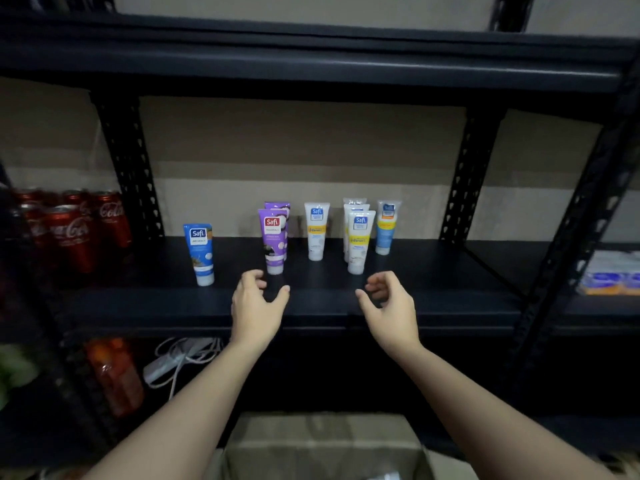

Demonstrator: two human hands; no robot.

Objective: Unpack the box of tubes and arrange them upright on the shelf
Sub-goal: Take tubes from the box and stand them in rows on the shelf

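Note:
Several tubes stand upright, cap down, on the black shelf (433, 268). A blue tube (201, 252) is at the left, two purple tubes (274, 239) one behind the other, a white-and-yellow tube (317, 230), a file of white-and-yellow tubes (358, 240), and a white-and-blue tube (386, 226) at the right. My left hand (256, 301) hovers empty just in front of the front purple tube, fingers curled apart. My right hand (389, 299) is empty too, just below the front white-and-yellow tube. The open cardboard box (322, 441) sits below, at the bottom edge.
Red cola cans (74, 226) fill the bay to the left. Perforated black uprights (130, 161) frame the bay. Stacked packets (609, 275) lie at the far right. On the lower shelf are an orange bottle (114, 372) and a white power strip with cable (176, 358).

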